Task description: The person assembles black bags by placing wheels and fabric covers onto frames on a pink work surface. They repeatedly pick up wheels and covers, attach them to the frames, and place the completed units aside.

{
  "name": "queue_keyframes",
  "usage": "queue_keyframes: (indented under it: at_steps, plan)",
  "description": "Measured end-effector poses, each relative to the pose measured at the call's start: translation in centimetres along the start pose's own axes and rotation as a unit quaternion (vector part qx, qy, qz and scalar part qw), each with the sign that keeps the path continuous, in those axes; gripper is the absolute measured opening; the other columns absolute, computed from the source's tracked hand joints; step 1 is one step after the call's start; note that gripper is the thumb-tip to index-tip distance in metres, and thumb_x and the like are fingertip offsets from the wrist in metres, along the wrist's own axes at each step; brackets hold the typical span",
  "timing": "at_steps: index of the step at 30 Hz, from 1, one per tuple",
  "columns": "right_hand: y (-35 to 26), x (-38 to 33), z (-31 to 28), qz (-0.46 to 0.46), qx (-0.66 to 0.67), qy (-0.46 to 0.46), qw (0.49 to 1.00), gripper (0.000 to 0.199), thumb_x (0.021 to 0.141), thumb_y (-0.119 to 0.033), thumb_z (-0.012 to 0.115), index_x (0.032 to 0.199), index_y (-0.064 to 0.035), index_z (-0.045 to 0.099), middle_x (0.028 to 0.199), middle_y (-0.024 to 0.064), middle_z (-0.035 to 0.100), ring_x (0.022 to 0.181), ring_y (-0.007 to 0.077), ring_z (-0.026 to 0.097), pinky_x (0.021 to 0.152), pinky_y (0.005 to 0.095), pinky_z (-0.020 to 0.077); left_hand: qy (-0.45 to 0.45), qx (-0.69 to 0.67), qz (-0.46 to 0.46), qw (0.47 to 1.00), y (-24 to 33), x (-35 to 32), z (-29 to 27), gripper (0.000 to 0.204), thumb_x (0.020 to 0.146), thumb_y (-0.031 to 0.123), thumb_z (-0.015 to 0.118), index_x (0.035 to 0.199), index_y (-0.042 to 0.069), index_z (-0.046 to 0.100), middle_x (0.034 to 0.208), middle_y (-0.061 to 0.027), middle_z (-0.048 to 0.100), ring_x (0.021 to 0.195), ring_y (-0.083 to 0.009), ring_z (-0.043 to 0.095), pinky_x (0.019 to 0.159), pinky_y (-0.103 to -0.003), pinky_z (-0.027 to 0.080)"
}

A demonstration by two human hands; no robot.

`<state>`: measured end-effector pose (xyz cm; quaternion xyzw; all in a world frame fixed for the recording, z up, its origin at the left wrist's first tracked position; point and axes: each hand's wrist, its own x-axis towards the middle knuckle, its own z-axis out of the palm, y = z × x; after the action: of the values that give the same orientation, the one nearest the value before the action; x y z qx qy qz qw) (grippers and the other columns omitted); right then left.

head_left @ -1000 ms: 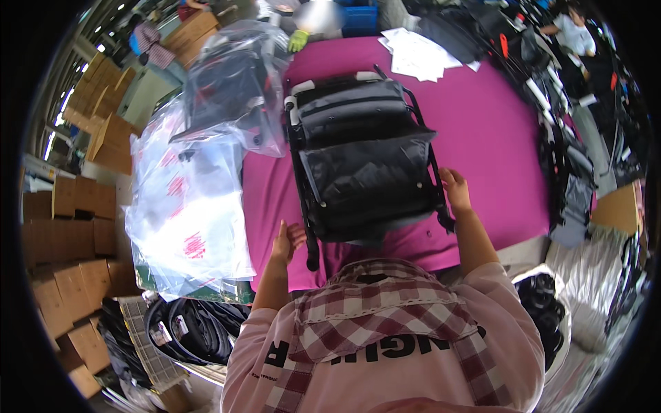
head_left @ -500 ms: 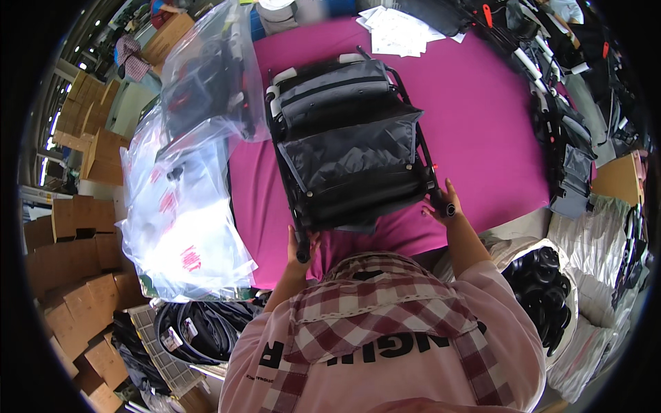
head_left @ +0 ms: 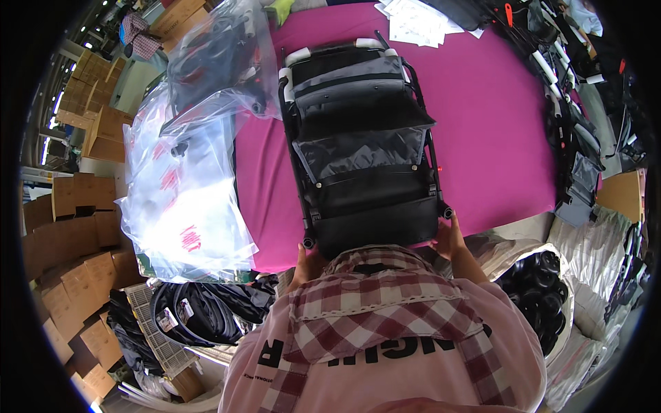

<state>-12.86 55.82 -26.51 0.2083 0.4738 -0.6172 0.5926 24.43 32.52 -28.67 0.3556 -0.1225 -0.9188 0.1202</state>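
Note:
A black stroller frame (head_left: 368, 175) with a grey and black fabric seat lies on the magenta-covered table (head_left: 496, 138), its near end close to my apron. White padding wraps parts of its far end. At the near left corner, my left hand (head_left: 308, 265) holds the tube end, thumb beside it; its other fingers are mostly hidden. My right hand (head_left: 451, 239) grips the near right corner, with the thumb up by the round tube end and fingertips at the fabric edge. Black fabric (head_left: 379, 226) spans the gap between both near corners.
Clear plastic bags (head_left: 186, 193) with red marks cover the table's left side; a bagged dark item (head_left: 224, 65) lies beyond. White papers (head_left: 416, 24) sit at the far edge. Stroller parts (head_left: 578, 165) line the right. Black wheels (head_left: 533, 289) fill a sack; cardboard boxes (head_left: 76, 234) stack left.
Both hands have come closer to my body with the stroller frame's near end. The black fabric there now lies spread between the tubes. The view has shifted slightly.

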Motion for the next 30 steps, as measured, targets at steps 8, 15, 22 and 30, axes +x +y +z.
queue_keyframes:
  at_steps: [8, 15, 22, 30]
  plan:
    - [1.1, -0.6, 1.7, -0.095, -0.190, 0.122, 0.970, 0.055, 0.088, -0.061, 0.058, 0.119, -0.0153, 0.057, 0.110, -0.0001, 0.062, 0.093, 0.0147, 0.058, 0.076, 0.0332, 0.0448, 0.173, 0.320, -0.095, 0.927, 2.8, 1.2, 2.7, 0.074, 0.091, 0.054, 0.058, 0.144, 0.009, 0.034, 0.130, -0.0134, 0.052, 0.112, -0.0266, 0.055, 0.091, -0.040, 0.047]
    - [1.5, 2.4, -0.1, -0.160, -0.148, 0.115, 0.969, 0.045, 0.090, -0.044, 0.065, 0.115, -0.0074, 0.061, 0.103, 0.0047, 0.068, 0.090, 0.0183, 0.065, 0.073, 0.0335, 0.0536, 0.217, 0.361, 0.019, 0.907, 0.6, 2.9, 3.0, 0.072, 0.090, 0.057, 0.058, 0.138, 0.007, 0.041, 0.118, -0.0154, 0.059, 0.104, -0.0238, 0.058, 0.088, -0.037, 0.048]
    - [-0.4, -2.2, 4.4, -0.148, -0.067, 0.103, 0.981, 0.045, 0.090, -0.035, 0.065, 0.114, 0.0031, 0.062, 0.107, 0.0124, 0.067, 0.094, 0.0232, 0.066, 0.084, 0.0339, 0.0535, 0.315, 0.435, 0.123, 0.835, 0.6, 0.2, 8.9, 0.079, 0.089, 0.063, 0.053, 0.126, -0.007, 0.052, 0.115, -0.0166, 0.060, 0.105, -0.0226, 0.054, 0.092, -0.035, 0.042]
    - [-2.6, -3.8, 6.7, -0.209, -0.156, 0.075, 0.962, 0.045, 0.091, -0.034, 0.063, 0.108, 0.0071, 0.063, 0.098, 0.0115, 0.067, 0.089, 0.0199, 0.063, 0.084, 0.0309, 0.0490, 0.361, 0.374, 0.103, 0.848, 1.8, -0.4, 10.7, 0.073, 0.090, 0.059, 0.054, 0.110, -0.011, 0.062, 0.100, -0.0143, 0.065, 0.093, -0.0217, 0.060, 0.084, -0.034, 0.046]
